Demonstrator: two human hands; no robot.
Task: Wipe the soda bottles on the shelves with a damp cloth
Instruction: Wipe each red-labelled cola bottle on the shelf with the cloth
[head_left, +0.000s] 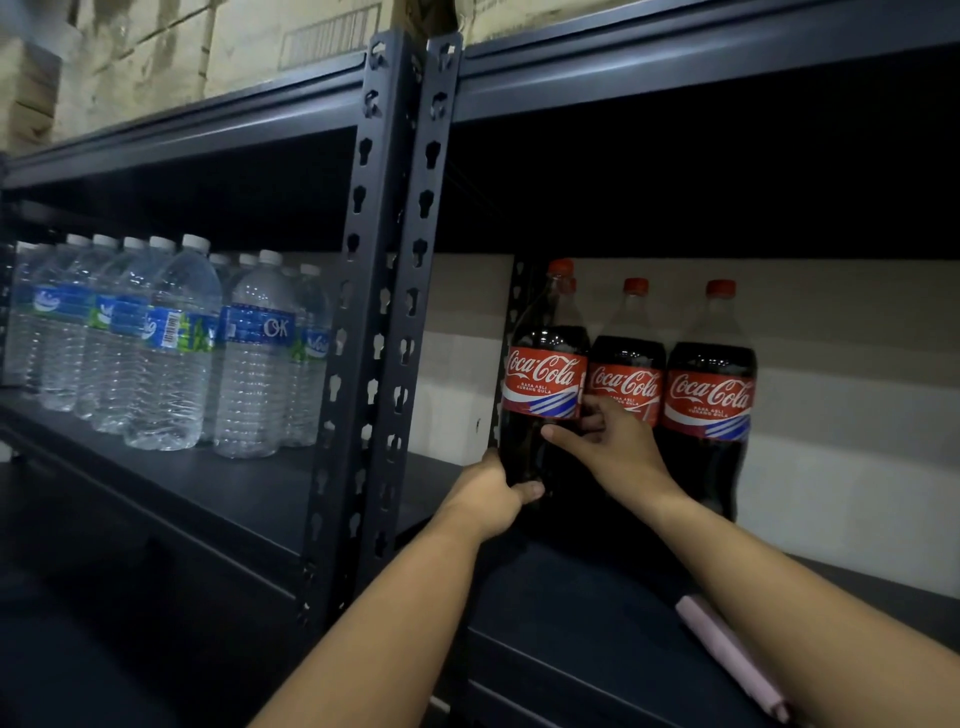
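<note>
Both hands held the leftmost cola bottle (543, 384), which stood on the dark shelf (597, 597) close beside the shelf post (384, 312): the left hand (493, 499) curled round its low part, and the right hand (610, 441) wrapped its fingers round it just under the label. Two more cola bottles (670, 384) stood to its right, with open shelf past them and nearer the front edge. A pink cloth (727, 654) lay near that edge, the red labels read "Coca-Cola", and a water bottle (254, 353) on the left shelf read "OK".
</note>
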